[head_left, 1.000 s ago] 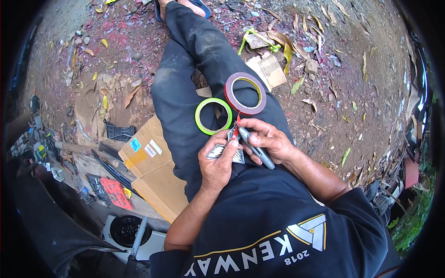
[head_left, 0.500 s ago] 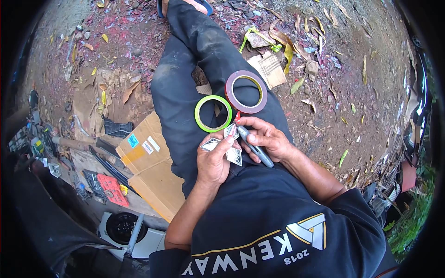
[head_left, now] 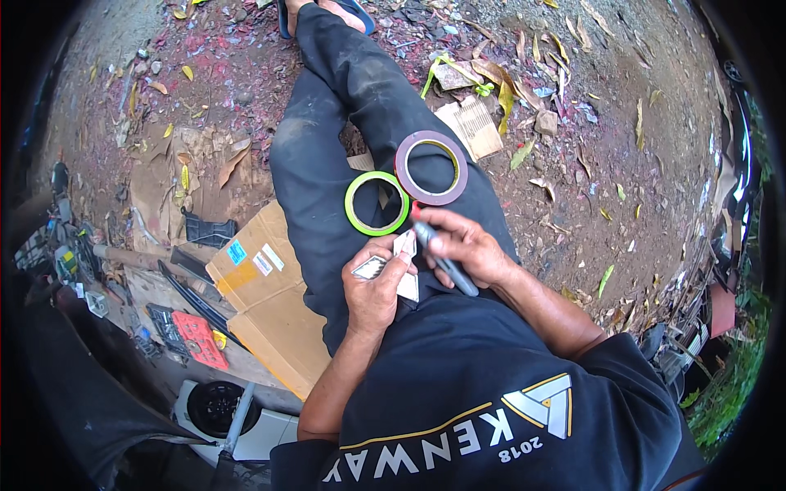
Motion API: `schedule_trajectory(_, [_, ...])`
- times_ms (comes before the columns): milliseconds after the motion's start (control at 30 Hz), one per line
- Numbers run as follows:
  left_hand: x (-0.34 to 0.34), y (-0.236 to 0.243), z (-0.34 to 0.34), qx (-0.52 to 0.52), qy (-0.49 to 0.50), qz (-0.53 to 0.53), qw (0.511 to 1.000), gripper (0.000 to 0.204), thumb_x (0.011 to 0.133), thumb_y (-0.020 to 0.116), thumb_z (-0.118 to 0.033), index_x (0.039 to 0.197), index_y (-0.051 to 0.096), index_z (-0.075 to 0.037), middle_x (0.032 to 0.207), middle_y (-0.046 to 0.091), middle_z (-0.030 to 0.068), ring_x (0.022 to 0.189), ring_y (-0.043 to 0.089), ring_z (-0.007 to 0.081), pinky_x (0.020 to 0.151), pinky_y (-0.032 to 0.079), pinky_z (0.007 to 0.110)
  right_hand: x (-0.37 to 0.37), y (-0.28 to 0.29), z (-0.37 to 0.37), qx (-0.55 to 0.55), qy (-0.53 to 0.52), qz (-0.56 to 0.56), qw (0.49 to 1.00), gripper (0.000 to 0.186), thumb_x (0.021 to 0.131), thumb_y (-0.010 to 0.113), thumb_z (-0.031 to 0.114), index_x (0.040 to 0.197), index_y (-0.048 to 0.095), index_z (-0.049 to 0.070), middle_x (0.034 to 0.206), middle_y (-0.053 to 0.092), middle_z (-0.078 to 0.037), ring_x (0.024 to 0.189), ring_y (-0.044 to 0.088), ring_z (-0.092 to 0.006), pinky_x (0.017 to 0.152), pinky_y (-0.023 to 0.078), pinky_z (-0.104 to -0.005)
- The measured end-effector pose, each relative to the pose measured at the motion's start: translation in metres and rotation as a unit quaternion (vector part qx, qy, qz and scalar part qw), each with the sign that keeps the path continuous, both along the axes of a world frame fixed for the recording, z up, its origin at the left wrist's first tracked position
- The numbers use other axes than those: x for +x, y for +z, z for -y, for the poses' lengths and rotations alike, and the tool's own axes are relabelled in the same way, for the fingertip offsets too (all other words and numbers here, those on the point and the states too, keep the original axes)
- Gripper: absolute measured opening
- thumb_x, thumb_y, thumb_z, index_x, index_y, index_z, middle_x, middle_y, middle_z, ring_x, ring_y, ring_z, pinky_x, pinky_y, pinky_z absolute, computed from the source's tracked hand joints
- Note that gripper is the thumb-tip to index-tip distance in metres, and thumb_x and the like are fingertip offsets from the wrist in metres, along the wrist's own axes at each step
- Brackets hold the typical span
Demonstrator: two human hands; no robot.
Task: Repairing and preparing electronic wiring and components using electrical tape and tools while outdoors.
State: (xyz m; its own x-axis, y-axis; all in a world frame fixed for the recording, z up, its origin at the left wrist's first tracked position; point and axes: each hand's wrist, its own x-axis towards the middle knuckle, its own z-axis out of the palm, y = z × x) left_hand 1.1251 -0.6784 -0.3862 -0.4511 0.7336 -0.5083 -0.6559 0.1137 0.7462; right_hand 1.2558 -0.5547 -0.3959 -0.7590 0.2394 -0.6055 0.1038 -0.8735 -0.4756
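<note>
My left hand (head_left: 372, 295) is closed around a small flat badge-like piece (head_left: 407, 286), white and silver with pointed, angular parts. In my right hand (head_left: 475, 252) is a grey-handled utility knife (head_left: 452, 270), slanting with its upper end close to the piece; motion blurs it, and I cannot make out the blade. A bit of red film (head_left: 415, 211) shows at the right index fingertip. Just beyond the hands, a bright green tape roll (head_left: 350, 204) and a maroon-edged tape roll (head_left: 461, 176) lie side by side on my dark trousers.
Left of my legs lies a flattened cardboard box (head_left: 274, 307). Farther left are a red tool case (head_left: 199, 337) and a black plastic part (head_left: 209, 230). Dirt ground with dry leaves and a cardboard scrap (head_left: 475, 127) spreads beyond and to the right.
The piece in my left hand has tilted, so a plainer pale face shows. My right hand and knife have shifted slightly, and the red film shows less.
</note>
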Motion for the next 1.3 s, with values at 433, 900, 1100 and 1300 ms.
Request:
schedule_trajectory(433, [-0.004, -0.002, -0.001, 0.036, 0.085, 0.195, 0.976, 0.018, 0.079, 0.061, 0.008, 0.088, 0.051, -0.004, 0.095, 0.062, 0.0178, 0.071, 0.062, 0.0203, 0.066, 0.053, 0.033, 0.022, 0.004, -0.011, -0.233, -0.056, -0.081, 0.968, 0.047, 0.095, 0.049, 0.030, 0.134, 0.039, 0.006, 0.076, 0.055, -0.015, 0.046, 0.052, -0.0155, 0.039, 0.045, -0.0267])
schedule_trajectory(900, [-0.011, 0.001, -0.004, 0.065, 0.072, 0.084, 0.992, 0.022, 0.077, 0.061, 0.010, 0.093, 0.051, -0.002, 0.103, 0.057, 0.0164, 0.080, 0.062, 0.0201, 0.071, 0.053, 0.033, -0.006, 0.037, -0.036, 0.120, 0.259, -0.043, 0.957, 0.063, 0.091, 0.058, 0.020, 0.144, 0.025, 0.011, 0.073, 0.054, -0.004, 0.051, 0.051, -0.0080, 0.047, 0.043, -0.0234])
schedule_trajectory(1100, [-0.012, 0.001, -0.002, 0.029, 0.061, -0.006, 0.998, 0.025, 0.078, 0.063, 0.010, 0.095, 0.050, -0.002, 0.099, 0.059, 0.0158, 0.076, 0.061, 0.0188, 0.067, 0.052, 0.032, -0.011, 0.047, -0.042, 0.156, 0.280, -0.024, 0.947, 0.064, 0.090, 0.061, 0.023, 0.143, 0.028, 0.009, 0.075, 0.054, -0.002, 0.056, 0.050, -0.0077, 0.049, 0.041, -0.0223])
schedule_trajectory(1300, [-0.016, 0.003, -0.002, 0.013, 0.040, -0.024, 0.999, 0.023, 0.079, 0.064, 0.008, 0.096, 0.052, 0.000, 0.091, 0.062, 0.0146, 0.072, 0.060, 0.0166, 0.064, 0.051, 0.030, -0.012, 0.047, -0.045, 0.149, 0.292, -0.013, 0.945, 0.061, 0.090, 0.061, 0.021, 0.142, 0.031, 0.009, 0.076, 0.055, -0.002, 0.056, 0.050, -0.0074, 0.049, 0.041, -0.0224])
